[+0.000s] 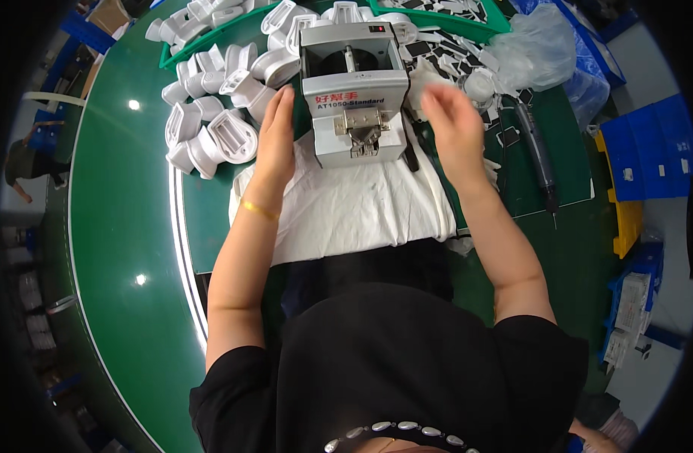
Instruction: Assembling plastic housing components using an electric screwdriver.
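Observation:
A grey screw feeder [361, 92] with a small red display stands upright on a white cloth [354, 208] in front of me. My left hand [277, 140] is by its left side, fingers stretched forward and nothing visible in them. It is nearest to the white plastic housings [229, 137] heaped at the left. On the feeder's other side my right hand [456, 128] hangs over the cloth's far right end. Motion smears its fingers, so whether anything is in them is hidden.
An electric screwdriver [539, 155] with a cable lies at the right. Small black and white flat pieces [437, 57] are scattered behind my right hand. Beyond are green trays [493, 30], clear plastic bags [539, 45] and blue bins [652, 151]. Another person [31, 162] is far left.

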Demonstrator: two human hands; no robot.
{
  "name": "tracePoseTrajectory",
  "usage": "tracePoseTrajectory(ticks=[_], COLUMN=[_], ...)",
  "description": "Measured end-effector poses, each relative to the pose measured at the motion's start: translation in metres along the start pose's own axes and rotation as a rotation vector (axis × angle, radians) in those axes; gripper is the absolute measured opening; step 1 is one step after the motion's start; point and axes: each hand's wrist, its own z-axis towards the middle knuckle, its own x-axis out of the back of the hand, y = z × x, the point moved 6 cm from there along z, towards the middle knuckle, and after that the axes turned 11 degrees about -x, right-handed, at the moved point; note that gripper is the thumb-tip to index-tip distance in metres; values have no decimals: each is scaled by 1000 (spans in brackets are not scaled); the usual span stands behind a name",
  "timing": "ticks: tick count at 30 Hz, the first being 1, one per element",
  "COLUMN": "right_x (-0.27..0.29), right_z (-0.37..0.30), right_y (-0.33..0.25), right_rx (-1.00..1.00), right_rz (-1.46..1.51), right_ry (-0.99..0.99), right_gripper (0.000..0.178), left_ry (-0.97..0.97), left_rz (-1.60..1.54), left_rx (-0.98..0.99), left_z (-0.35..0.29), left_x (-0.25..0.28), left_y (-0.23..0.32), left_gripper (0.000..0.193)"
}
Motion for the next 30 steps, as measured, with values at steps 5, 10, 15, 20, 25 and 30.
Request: tracePoseTrajectory(ticks=[5, 10, 15, 20, 25, 30], right_x=[-17, -47, -49, -31, -7, -20], right_z=[-79, -88, -90, -88, -78, -23], right_y=[8, 35, 38, 34, 28, -63], right_rx=[304, 404, 407, 406, 246, 590], right_rz=[-494, -721, -786, -689, -580, -522], right_ry=[-325, -430, -403, -355, -313, -6], right_gripper=[9, 11, 10, 8, 6, 2], left_ry=[-115, -282, -339, -377, -377, -325], left_rz=[353, 1082, 1495, 1517, 1494, 1519], left_rx=[-80, -447, -517, -537, -529, -525], left_z=[-79, -106, -114, -108, -109, -112], left_x=[-1, -1, 13, 12, 10, 13], left_y=[43, 47, 36, 37, 37, 39], left_gripper=[54, 52, 49, 48, 49, 49])
